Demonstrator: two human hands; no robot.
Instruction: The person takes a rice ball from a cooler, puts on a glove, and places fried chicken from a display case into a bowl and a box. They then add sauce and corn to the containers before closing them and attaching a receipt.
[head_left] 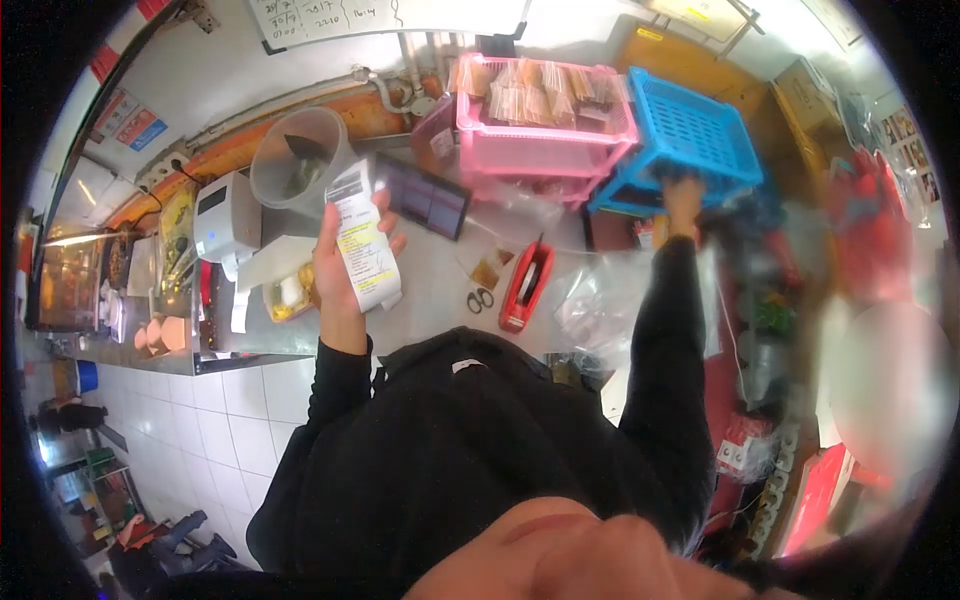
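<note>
My left hand (334, 280) holds a long printed receipt (362, 245) upright, with thumb and fingers around its sides. Yellow highlighting and a pen mark show on the paper. On the right, my right hand (683, 200) reaches into the lower opening of a blue plastic basket rack (697, 125); its fingers are hidden in shadow, so any hold cannot be made out. Below the receipt stands an open box (290, 300) with food in it. Behind it leans a dark tablet (425, 198) with a lit screen.
A pink basket rack (545, 140) holds many small packets. On the counter lie a red tape dispenser (524, 288), scissors (480, 299), small sachets (486, 275) and clear plastic bags (590, 300). A label printer (227, 215) and a clear bucket (300, 160) stand at the left.
</note>
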